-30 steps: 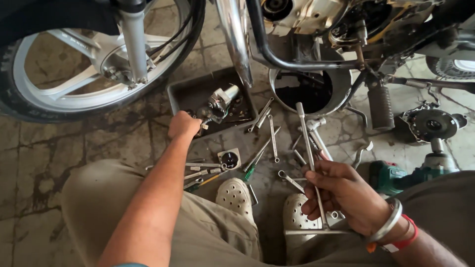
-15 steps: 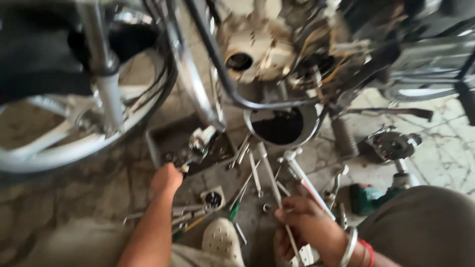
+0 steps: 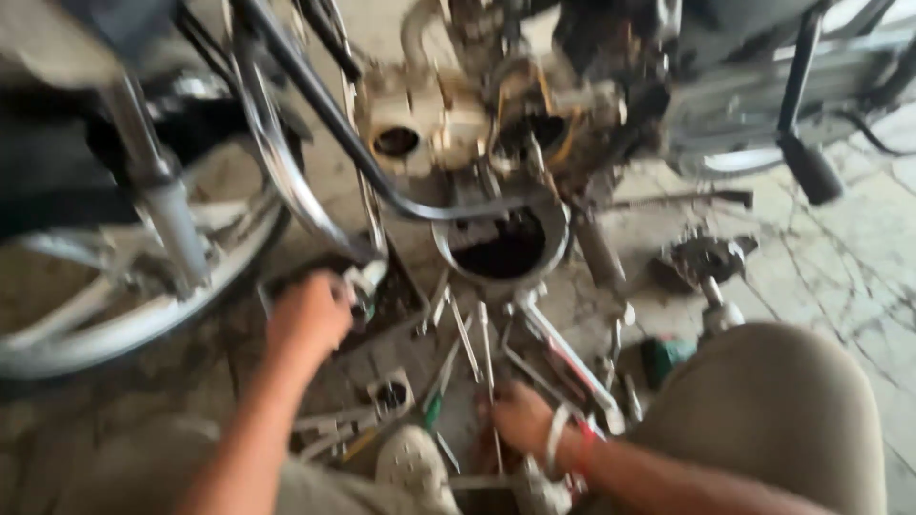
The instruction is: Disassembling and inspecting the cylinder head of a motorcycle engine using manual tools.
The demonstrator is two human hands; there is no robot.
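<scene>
Fingers (image 3: 329, 296) of left hand (image 3: 305, 315) gripping a metal part (image 3: 367, 281) in the tray (image 3: 382, 358); right hand (image 3: 520, 415) fingers clenching a long rod (image 3: 489, 381), steadying it upright among nearby tools (image 3: 448, 334).

Motorcycle front wheel (image 3: 114, 315) left, engine (image 3: 496, 124) w/ round pan (image 3: 504, 250) below, footpeg (image 3: 811, 167) right.

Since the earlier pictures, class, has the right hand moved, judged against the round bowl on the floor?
Yes. The right hand has dropped lower, farther below the bowl, still among the loose tools.
</scene>
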